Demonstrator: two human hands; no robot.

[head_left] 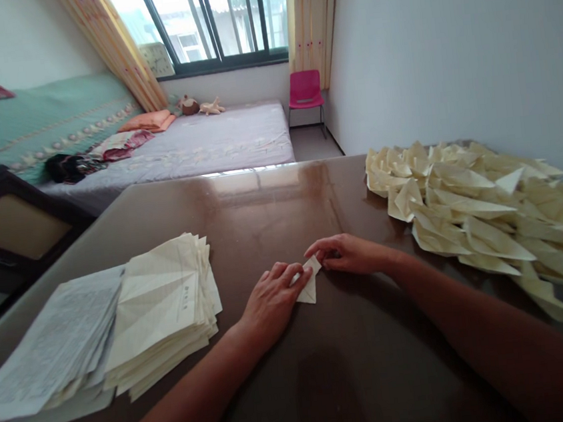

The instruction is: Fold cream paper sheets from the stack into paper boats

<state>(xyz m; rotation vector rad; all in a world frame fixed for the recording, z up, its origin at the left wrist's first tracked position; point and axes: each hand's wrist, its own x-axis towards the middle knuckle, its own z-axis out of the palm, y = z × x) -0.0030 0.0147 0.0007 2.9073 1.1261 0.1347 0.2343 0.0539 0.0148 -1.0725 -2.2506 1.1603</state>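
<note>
A small folded piece of cream paper [309,284] lies on the brown table [271,212], near its middle. My left hand [272,302] lies flat over the paper's left part, fingers stretched out and pressing it down. My right hand [347,254] pinches the paper's upper right tip with closed fingers. Most of the paper is hidden under my left hand.
A stack of flat cream sheets [164,310] and printed pages [49,346] lies at the left. A large heap of folded paper shapes [482,210] covers the right side. Beyond the table are a bed [204,142], a pink chair [305,91] and a window.
</note>
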